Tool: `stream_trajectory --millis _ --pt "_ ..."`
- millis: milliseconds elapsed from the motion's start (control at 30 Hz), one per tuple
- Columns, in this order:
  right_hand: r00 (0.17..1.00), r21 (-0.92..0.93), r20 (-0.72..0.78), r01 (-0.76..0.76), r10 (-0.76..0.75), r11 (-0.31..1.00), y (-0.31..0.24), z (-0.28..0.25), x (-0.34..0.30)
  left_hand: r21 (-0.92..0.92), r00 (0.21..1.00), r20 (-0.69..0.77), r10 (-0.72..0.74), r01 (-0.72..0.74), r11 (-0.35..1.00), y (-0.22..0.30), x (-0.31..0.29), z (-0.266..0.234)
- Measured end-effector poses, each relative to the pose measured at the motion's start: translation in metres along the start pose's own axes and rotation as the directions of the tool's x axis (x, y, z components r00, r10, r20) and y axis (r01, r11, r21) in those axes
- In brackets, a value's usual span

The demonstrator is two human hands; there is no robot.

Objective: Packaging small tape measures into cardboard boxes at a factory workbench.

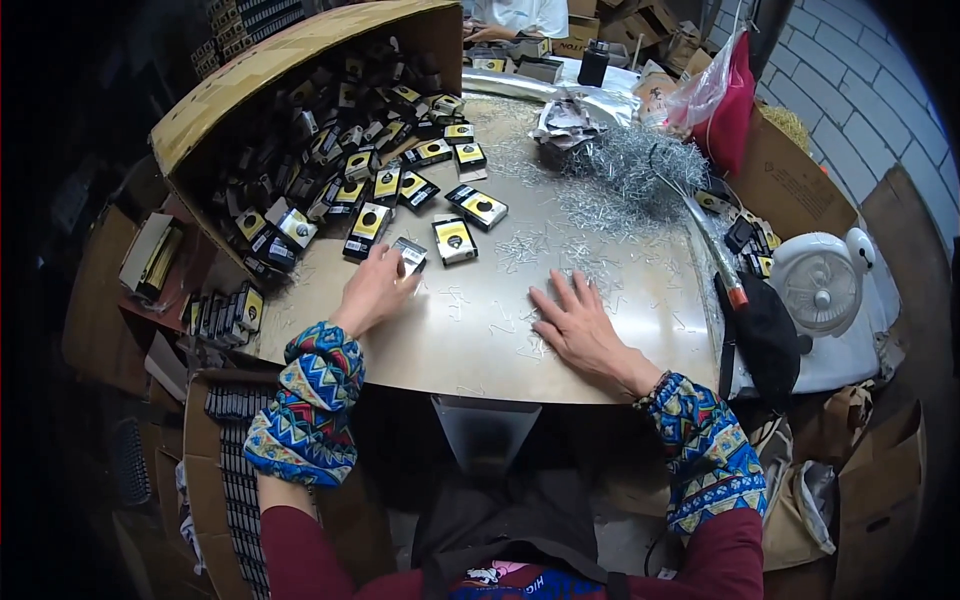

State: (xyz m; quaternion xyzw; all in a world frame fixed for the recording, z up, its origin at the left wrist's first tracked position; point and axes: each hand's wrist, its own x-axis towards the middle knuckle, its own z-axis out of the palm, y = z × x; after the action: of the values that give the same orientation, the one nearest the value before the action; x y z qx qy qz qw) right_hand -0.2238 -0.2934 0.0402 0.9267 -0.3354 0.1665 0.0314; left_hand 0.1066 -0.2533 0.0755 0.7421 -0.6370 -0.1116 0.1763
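Observation:
My left hand (376,290) is closed around the near end of a small cardboard box (411,256), whose pale printed side faces up. Just beyond it, several black, yellow and white boxes lie loose, among them one box (454,241) to the right and another box (368,228) to the left. Palm down with fingers spread, my right hand (585,325) rests on the metal tabletop (430,345). Scattered thin silvery pins (575,262) lie by its fingertips, and some may be under the palm, which hides them.
A big carton (300,60) on its side spills small boxes at the back left. A heap of silvery pins (640,165) lies far right. The right edge has a small white fan (822,285). Below left, an open carton (200,440) holds packed rows. A person (520,15) is across the table.

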Motion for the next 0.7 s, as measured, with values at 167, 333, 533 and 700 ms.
stream_trajectory --millis 167,333,533,700 --pt "0.999 0.173 -0.027 -0.030 0.035 0.984 0.001 0.001 -0.010 -0.008 0.993 -0.014 -0.121 0.121 0.993 0.005 -0.019 0.008" --pt "0.996 0.379 -0.049 -0.048 0.071 0.924 -0.001 0.005 -0.020 -0.410 0.993 -0.105 -0.045 -0.002 0.912 0.004 -0.047 0.003" --pt "0.958 0.437 -0.187 -0.119 0.219 0.891 0.010 0.009 -0.015 -0.957 0.947 0.290 -0.135 0.288 -0.035 0.024 -0.142 0.000" --pt "0.985 0.243 -0.053 -0.149 0.167 0.958 -0.006 0.011 -0.011 -0.899 0.821 0.420 -0.387 0.319 -0.299 0.015 -0.218 0.051"
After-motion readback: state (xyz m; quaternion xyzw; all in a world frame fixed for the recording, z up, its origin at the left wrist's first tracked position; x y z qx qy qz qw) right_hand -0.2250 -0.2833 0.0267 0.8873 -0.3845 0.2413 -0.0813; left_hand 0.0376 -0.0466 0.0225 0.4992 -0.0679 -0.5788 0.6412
